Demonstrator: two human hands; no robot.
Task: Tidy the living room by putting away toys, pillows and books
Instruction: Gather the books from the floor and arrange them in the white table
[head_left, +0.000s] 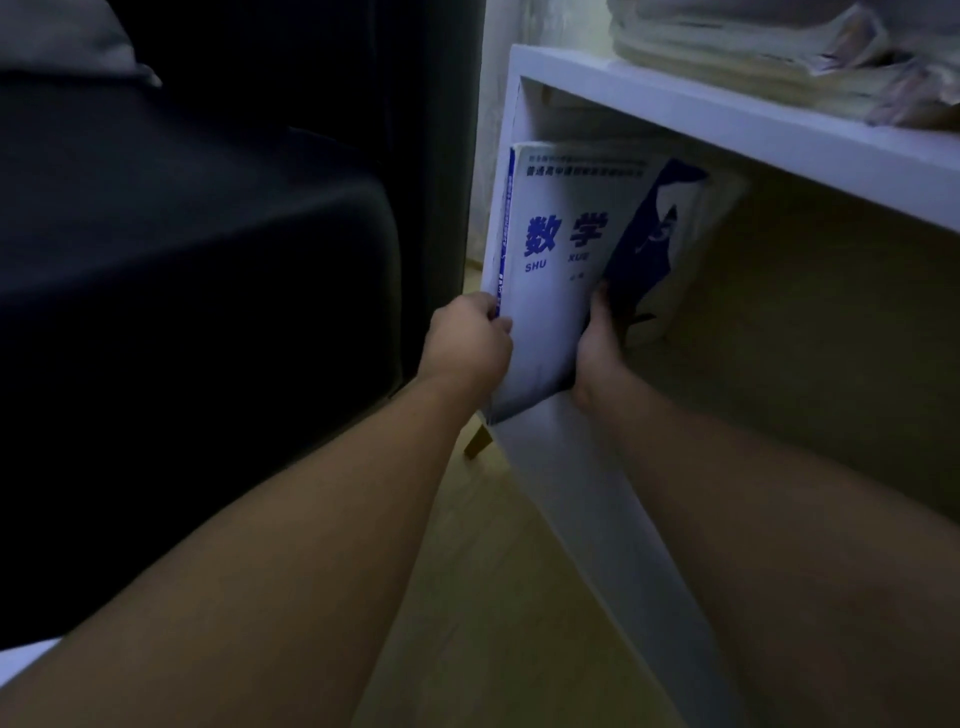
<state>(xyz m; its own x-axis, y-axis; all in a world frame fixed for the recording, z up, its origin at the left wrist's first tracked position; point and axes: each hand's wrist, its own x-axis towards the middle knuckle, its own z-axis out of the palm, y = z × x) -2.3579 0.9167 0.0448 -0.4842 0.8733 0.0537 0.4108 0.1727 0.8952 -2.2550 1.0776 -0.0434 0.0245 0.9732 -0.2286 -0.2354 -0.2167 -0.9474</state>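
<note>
A white textbook with blue lettering (556, 270) stands tilted at the left end of a white shelf compartment (727, 130), partly inside it. My left hand (467, 343) grips the book's lower left edge at the spine. My right hand (600, 343) holds its lower right edge, thumb on the cover. More pale books lean behind the textbook, mostly hidden by it.
A dark sofa (182, 249) fills the left, with a grey cushion (62, 41) at top left. Stacked papers (779, 57) lie on the shelf top. The compartment's right part shows bare shelf floor (805, 353). Light wooden floor (493, 571) runs below.
</note>
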